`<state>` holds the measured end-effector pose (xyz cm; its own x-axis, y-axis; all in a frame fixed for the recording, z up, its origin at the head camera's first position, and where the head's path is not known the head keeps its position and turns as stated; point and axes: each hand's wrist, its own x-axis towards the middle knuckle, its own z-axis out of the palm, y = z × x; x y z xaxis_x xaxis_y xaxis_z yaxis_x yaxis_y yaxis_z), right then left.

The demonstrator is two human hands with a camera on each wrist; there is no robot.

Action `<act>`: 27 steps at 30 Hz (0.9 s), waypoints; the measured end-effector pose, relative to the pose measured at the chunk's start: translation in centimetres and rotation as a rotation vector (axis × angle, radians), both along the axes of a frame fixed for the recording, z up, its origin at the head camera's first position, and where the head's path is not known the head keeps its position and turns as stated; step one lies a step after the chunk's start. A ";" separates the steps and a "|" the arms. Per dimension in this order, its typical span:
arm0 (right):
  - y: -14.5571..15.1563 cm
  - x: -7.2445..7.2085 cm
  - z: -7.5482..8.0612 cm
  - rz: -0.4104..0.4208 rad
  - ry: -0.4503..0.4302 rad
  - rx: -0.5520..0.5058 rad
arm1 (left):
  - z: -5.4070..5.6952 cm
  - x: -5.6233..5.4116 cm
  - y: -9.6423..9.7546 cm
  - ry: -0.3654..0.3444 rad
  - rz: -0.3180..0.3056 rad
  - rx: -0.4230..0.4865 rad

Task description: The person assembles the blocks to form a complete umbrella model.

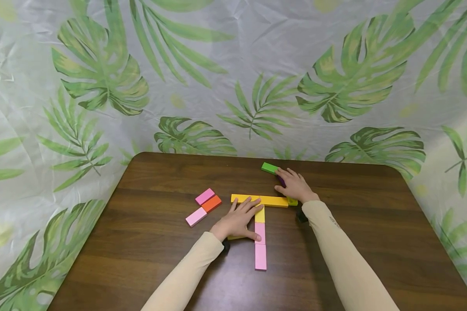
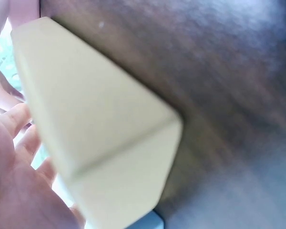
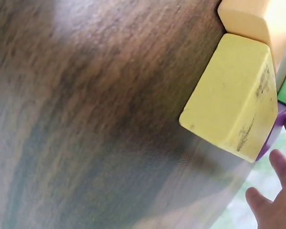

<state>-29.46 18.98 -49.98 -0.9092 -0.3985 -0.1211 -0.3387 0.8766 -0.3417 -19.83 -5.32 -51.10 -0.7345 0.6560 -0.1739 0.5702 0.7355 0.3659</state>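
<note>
My left hand [image 1: 238,219] lies spread over the blocks, fingertips at a long row of orange-yellow blocks [image 1: 272,201] and thumb on a pink block [image 1: 260,231]. Beneath its palm, a yellow block [image 1: 237,237] peeks out; this pale yellow block [image 2: 100,105] fills much of the left wrist view. With fingers extended, my right hand [image 1: 295,186] reaches over a purple block [image 1: 281,180], partly hidden by it. Its index fingertip is right at a green block [image 1: 270,168]. A yellow-green block [image 3: 229,95] stands close to this hand in the right wrist view.
Below the row, a yellow block [image 1: 260,214] and pink blocks form a column, ending in a pink block [image 1: 260,258]. Left of it lie a dark pink block [image 1: 205,196], a red-orange block [image 1: 212,204] and a light pink block [image 1: 196,217]. A leaf-print cloth [image 1: 257,65] hangs behind the table [image 1: 140,268].
</note>
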 end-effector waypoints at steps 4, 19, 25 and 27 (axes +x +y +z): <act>0.1 0.0 -0.1 0.005 0.002 -0.014 | 0.0 0.0 0.1 0.001 -0.001 -0.009; 1.2 0.1 -0.8 -0.028 0.030 -0.089 | 0.0 -0.1 0.0 0.008 -0.001 -0.012; 1.4 -0.1 -1.1 -0.017 0.033 -0.095 | -0.1 0.0 0.1 -0.001 0.004 -0.018; 1.5 -0.1 -1.1 -0.017 0.037 -0.108 | -0.1 0.0 0.1 0.000 0.003 -0.015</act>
<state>-29.52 20.45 -51.11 -0.9189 -0.3921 -0.0443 -0.3385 0.8410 -0.4220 -19.81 -5.25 -51.16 -0.7367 0.6509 -0.1834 0.5679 0.7427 0.3547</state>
